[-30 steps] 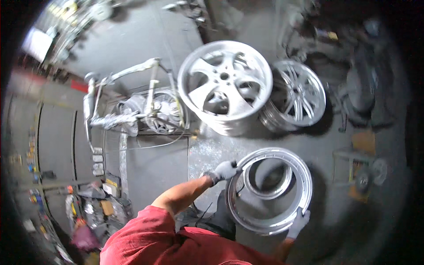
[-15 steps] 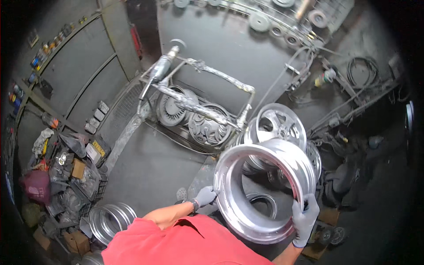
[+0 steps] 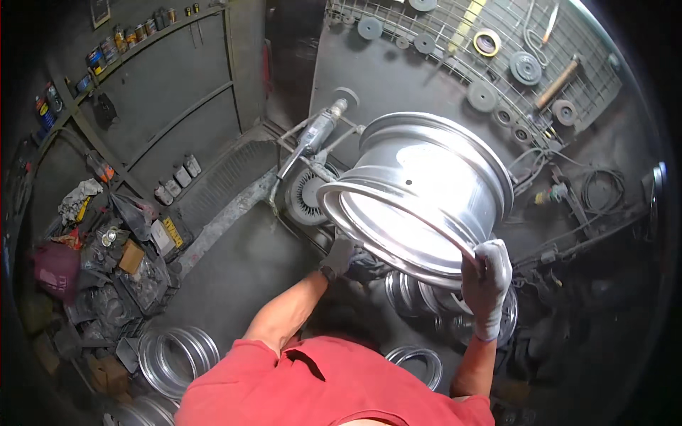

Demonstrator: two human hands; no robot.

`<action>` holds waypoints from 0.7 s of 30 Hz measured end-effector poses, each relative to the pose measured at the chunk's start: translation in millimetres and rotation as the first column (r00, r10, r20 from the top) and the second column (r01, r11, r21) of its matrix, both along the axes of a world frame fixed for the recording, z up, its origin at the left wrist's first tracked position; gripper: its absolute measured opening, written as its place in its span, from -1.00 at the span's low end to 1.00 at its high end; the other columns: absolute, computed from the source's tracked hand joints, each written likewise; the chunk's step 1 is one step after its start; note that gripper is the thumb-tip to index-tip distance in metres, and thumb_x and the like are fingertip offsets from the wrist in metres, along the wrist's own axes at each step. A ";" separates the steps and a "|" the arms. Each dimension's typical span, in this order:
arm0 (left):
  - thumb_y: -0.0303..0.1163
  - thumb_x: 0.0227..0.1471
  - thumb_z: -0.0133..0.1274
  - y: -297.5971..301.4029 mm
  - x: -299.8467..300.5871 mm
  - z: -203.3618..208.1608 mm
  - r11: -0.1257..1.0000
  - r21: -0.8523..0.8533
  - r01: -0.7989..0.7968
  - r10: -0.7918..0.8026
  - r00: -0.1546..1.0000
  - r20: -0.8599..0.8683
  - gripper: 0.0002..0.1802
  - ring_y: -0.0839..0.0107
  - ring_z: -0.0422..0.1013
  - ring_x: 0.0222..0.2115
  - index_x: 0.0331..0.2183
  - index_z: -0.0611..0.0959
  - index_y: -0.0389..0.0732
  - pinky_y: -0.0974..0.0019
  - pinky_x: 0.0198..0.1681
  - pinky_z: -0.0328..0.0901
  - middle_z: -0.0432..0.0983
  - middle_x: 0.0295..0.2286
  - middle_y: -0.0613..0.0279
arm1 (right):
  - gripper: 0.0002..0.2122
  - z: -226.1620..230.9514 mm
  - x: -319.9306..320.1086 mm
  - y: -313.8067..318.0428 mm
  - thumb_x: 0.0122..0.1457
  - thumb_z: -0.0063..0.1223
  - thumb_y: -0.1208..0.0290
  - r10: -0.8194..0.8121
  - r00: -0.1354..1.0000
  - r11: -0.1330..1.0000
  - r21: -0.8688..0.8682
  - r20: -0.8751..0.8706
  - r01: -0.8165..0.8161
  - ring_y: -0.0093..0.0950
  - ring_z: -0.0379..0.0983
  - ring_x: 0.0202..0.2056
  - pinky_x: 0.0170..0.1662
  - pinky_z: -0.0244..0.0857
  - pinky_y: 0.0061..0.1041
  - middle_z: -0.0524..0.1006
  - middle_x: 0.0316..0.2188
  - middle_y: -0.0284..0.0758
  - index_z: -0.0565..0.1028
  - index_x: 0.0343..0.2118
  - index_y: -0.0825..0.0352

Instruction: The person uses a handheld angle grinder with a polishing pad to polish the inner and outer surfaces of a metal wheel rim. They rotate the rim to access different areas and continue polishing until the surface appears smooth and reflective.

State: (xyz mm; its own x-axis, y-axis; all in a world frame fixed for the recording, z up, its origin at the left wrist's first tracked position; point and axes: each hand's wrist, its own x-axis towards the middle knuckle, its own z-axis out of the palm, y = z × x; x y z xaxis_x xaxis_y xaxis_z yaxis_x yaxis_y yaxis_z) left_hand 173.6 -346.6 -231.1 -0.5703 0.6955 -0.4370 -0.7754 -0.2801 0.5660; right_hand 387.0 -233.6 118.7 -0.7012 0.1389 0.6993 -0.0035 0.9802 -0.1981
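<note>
A shiny silver wheel rim barrel (image 3: 442, 162) is held up in front of me, tilted, with its open near side facing down toward me. My right hand (image 3: 487, 280), in a grey glove, grips its near edge at the right, fingers wrapped over the lip. At the lower left of the rim, my gloved left hand (image 3: 342, 254) is closed at the edge; its fingertips are partly hidden. Beyond the barrel stands a metal tube frame carrying a grey power tool with a disc (image 3: 318, 133). A finned wheel (image 3: 310, 197) leans below that tool.
More rims are stacked (image 3: 419, 295) below the held one, and a ring (image 3: 419, 366) lies near my body. Other rims (image 3: 177, 361) sit at the lower left, beside a cluttered pile with a crate (image 3: 153, 284). A wire rack (image 3: 511, 42) with discs and a hammer (image 3: 558, 84) hangs at the back.
Both hands have raised the rim barrel upward and away from my body, tipping it so its outer wall shows. The view has shifted, bringing more of the back rack into sight.
</note>
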 end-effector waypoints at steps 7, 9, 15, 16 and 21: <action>-0.22 0.26 0.17 37.8 -107.6 -3.6 0.975 -0.206 -0.081 0.040 0.979 -0.199 -0.47 0.11 0.56 -0.07 0.18 0.45 -0.11 -0.03 -0.03 0.51 0.54 -0.03 0.12 | -0.81 -44.4 -151.8 140.4 0.02 0.17 0.71 0.038 0.999 0.971 -0.234 -0.015 -0.041 -0.28 0.37 -0.50 -0.37 0.30 -0.37 0.39 -0.47 -0.21 0.44 -0.34 0.34; -0.16 0.33 0.11 40.4 -130.5 -3.0 0.935 -0.356 0.013 -0.068 0.987 -0.142 -0.54 0.19 0.62 -0.11 0.16 0.47 -0.09 0.00 -0.09 0.56 0.58 -0.01 0.13 | -0.86 -72.3 -193.7 202.3 0.10 0.18 0.63 0.002 1.000 0.933 -0.361 -0.009 -0.005 -0.39 0.34 -0.50 -0.36 0.31 -0.43 0.38 -0.48 -0.22 0.44 -0.32 0.38; -0.17 0.37 0.12 58.0 -162.6 13.1 0.905 -0.418 -0.072 -0.057 0.956 -0.288 -0.59 0.39 0.66 -0.24 0.06 0.56 -0.26 0.31 -0.29 0.59 0.67 -0.16 0.13 | -0.76 -129.7 -309.8 347.8 0.21 0.25 0.30 -0.169 0.943 0.868 -0.410 0.287 0.281 -0.22 0.50 -0.40 -0.26 0.39 -0.27 0.53 -0.43 -0.10 0.49 -0.30 0.38; -0.19 0.37 0.11 65.2 -167.4 9.0 0.901 -0.416 -0.126 -0.029 0.938 -0.346 -0.60 0.45 0.64 -0.36 0.05 0.57 -0.31 0.41 -0.43 0.54 0.68 -0.22 0.14 | -0.73 -143.4 -321.7 362.5 0.22 0.26 0.25 -0.195 0.919 0.861 -0.389 0.343 0.328 -0.17 0.54 -0.37 -0.23 0.41 -0.23 0.56 -0.41 -0.08 0.50 -0.30 0.37; -0.15 0.39 0.09 75.9 -177.2 31.9 0.834 -0.549 -0.057 -0.163 0.925 -0.344 -0.63 0.53 0.54 -0.57 -0.08 0.60 -0.31 0.40 -0.59 0.42 0.65 -0.39 0.22 | -0.62 -183.7 -344.5 393.6 0.30 0.15 0.01 -0.378 0.785 0.839 -0.177 0.490 0.515 -0.07 0.58 -0.12 -0.03 0.39 -0.08 0.63 -0.21 -0.11 0.57 -0.19 0.30</action>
State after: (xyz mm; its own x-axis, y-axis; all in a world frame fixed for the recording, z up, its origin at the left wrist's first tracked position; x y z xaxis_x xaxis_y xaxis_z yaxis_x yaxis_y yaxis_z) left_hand -3.6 -270.8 -199.2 -0.7318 0.4426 -0.5183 -0.4876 0.1913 0.8518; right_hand 42.5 160.0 -65.0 -0.7200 0.6552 0.2288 0.5699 0.7463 -0.3439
